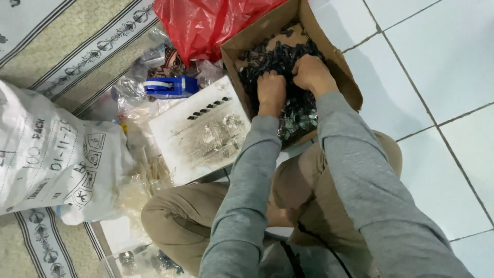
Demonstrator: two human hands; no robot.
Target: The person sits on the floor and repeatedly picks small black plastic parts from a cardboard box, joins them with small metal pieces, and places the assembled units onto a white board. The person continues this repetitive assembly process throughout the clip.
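A brown cardboard box [337,62] lies open on the white tile floor, filled with several small black plastic parts [278,56]. Both my hands are buried in that heap. My left hand [270,88] presses down into the parts with fingers curled under. My right hand [312,72] digs in just beside it, fingers also curled into the pile. Whether either hand grips parts is hidden by the knuckles. Grey sleeves cover both arms.
A dirty white board [200,128] with a row of black parts lies left of the box. A blue tape dispenser [171,86], red plastic bag [206,23], clear bags and a big white sack [51,159] sit on the patterned mat. My folded legs are below.
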